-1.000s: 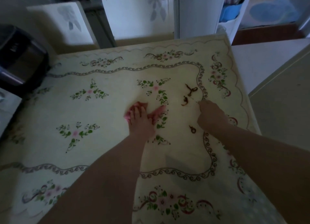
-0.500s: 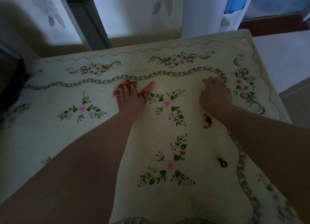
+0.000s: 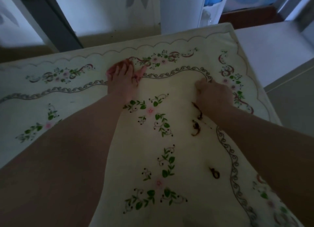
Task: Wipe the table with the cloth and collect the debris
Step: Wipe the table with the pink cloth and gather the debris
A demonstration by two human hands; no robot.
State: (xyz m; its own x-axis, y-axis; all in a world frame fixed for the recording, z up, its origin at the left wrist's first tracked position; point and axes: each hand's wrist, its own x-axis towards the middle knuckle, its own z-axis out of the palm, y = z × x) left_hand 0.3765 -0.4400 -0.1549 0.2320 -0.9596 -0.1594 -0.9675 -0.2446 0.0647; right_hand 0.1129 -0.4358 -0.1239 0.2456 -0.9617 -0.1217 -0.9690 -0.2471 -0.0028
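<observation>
My left hand (image 3: 121, 81) lies flat on a small pink cloth (image 3: 139, 74), pressing it onto the floral tablecloth (image 3: 169, 97) close to the table's far edge. Only the cloth's edges show around the fingers. To the right, my right hand (image 3: 214, 94) rests knuckles up with its fingers curled onto the table; whatever is under them is hidden. Three dark brown curled bits of debris lie near my right forearm: one (image 3: 198, 115) just below the hand, one (image 3: 196, 129) beneath that, and one (image 3: 214, 173) nearer to me.
The table's far edge (image 3: 153, 38) and right edge (image 3: 265, 97) are close to both hands. White chair backs (image 3: 105, 11) stand behind the far edge. A lower pale surface (image 3: 271, 45) sits to the right.
Both hands have slid toward the table's far edge, the left taking the pink cloth with it. My view has moved forward too. The three debris bits stay on the tablecloth.
</observation>
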